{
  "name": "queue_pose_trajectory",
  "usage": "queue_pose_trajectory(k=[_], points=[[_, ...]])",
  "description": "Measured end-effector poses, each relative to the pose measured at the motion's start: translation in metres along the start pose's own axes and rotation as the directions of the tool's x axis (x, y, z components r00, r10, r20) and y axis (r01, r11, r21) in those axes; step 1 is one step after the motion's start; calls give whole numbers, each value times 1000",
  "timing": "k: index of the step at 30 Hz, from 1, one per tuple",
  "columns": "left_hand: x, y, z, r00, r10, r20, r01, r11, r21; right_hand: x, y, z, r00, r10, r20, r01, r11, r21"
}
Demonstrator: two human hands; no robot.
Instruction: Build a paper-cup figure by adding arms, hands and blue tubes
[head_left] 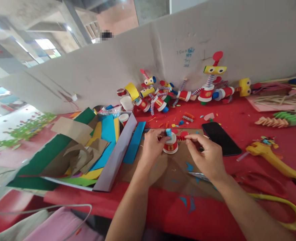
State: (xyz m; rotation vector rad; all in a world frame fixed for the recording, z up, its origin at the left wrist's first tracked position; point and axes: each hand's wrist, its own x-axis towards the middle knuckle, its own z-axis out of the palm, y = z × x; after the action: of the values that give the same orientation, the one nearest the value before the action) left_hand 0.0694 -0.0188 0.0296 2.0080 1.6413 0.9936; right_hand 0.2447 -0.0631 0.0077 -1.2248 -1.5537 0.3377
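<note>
Cup position: the red-and-white paper cup [171, 147] stood mouth-down on the brown cardboard mat [160, 175], between the two hands, its axis upright.
Blue piece: a blue folded strip [168, 133] rose from the cup's top.
Red strip: a red folded strip [180, 138] ran sideways from the cup, its long axis roughly level, toward the right fingers.
Right hand [205, 150]: thumb and forefinger pinched the strip's outer end; the hand stood apart from the cup.
Left hand [153, 142]: nearer, at the cup's left side, thumb beside the blue strip; fingertips partly hidden, so firmness of grasp could not be determined.
Right-side items: a black phone [221, 139] lay beyond the right hand, a yellow glue gun [271, 159] farther right.
</note>
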Motion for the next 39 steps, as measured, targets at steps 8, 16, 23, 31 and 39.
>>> queue_pose_trajectory(k=[8, 16, 23, 31, 39], points=[[-4, 1, -4, 1000, 12, -2, -12, 999, 34, -2, 1, 3, 999, 5, 39, -5, 1000, 13], [-5, -8, -9, 1000, 0, 0, 0, 997, -81, -2, 2, 4, 999, 34, 41, -34, 999, 15], [-7, -7, -16, 993, 122, 8, -120, 985, -122, -2, 3, 5, 997, 50, 62, -51, 999, 5], [-4, -4, -7, 994, 106, -39, -109, 991, -80, -3, 4, 5, 995, 48, 84, -49, 999, 9], [-2, -3, 1, 993, 120, -11, -120, 993, 9, -2, 1, 4, 996, 40, 74, -40, 999, -3]])
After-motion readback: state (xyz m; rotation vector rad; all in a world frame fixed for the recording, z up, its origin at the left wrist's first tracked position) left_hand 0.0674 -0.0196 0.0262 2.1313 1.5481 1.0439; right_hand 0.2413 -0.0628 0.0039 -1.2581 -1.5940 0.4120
